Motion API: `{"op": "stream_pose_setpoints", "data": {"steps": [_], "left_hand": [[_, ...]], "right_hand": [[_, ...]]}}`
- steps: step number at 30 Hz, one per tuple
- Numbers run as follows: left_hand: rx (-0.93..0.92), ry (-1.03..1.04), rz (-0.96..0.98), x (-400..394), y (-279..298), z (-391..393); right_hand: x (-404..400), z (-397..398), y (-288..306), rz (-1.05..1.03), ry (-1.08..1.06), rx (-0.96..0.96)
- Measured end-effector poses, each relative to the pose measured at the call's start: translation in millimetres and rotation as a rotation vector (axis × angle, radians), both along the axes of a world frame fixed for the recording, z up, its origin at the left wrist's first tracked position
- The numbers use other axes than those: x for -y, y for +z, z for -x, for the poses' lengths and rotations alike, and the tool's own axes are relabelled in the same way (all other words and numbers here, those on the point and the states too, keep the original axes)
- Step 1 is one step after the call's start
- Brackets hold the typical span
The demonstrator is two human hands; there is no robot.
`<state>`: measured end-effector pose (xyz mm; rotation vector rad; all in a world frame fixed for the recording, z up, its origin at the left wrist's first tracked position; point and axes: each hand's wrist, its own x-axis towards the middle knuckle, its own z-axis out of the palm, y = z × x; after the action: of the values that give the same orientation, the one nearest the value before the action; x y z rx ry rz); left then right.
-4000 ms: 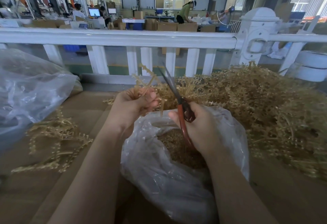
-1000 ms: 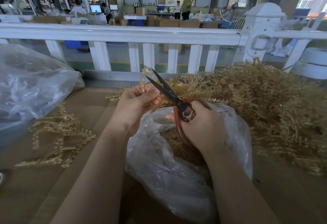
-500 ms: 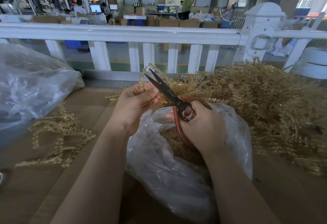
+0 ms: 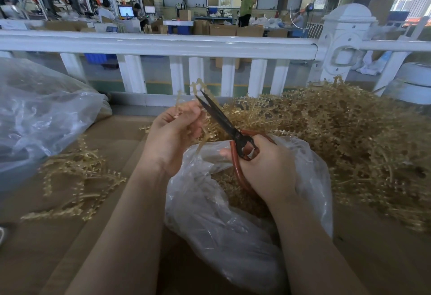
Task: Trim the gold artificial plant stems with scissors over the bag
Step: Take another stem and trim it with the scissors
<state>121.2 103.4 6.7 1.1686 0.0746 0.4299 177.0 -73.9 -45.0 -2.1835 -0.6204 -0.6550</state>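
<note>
Factory hall in background: windows, stacked cardboard boxes (image 4: 224, 29), monitors, a person in a green top (image 4: 246, 6) standing at a far bench. White railing (image 4: 158, 45) with a capped post (image 4: 342, 43) across the near field. Brown cardboard work surface (image 4: 112, 136) in front of railing.

Left hand (image 4: 173, 136) raised above surface, fingers curled round a gold artificial plant stem (image 4: 196, 87); sprig tips project upward past fingertips, lower stem end hangs below palm toward the bag. Right hand (image 4: 265, 168) gripping red-handled scissors (image 4: 233, 131), fingers through and round the handle loops. Blades dark, nearly closed, angled up-left, tips touching or just beside the held sprig near left fingertips; cut contact not resolvable.

Clear plastic bag (image 4: 210, 220) directly beneath both hands, mouth open, gold trimmings (image 4: 231, 192) visible inside.

Large heap of untrimmed gold stems (image 4: 349, 136) right of bag, reaching back to railing. Smaller loose cluster of gold stems (image 4: 74, 178) on surface at left, well apart from bag. Second, larger clear plastic bag (image 4: 42, 117) at far left, contents not discernible.
</note>
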Motion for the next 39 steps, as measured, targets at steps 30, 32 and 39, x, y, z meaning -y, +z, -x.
{"op": "stream_pose_setpoints", "data": {"steps": [30, 32, 39], "left_hand": [[0.002, -0.159, -0.176, -0.1, -9.0, -3.4], [0.013, -0.161, -0.154, 2.5, -9.4, -5.1], [0.028, -0.159, -0.170, 7.0, -12.1, -9.8]], "right_hand": [[0.1, 1.8, 4.7, 0.101, 0.030, 0.030], [-0.2, 2.6, 5.2, 0.089, 0.015, 0.037], [0.2, 4.4, 5.4, 0.027, 0.000, 0.065]]}}
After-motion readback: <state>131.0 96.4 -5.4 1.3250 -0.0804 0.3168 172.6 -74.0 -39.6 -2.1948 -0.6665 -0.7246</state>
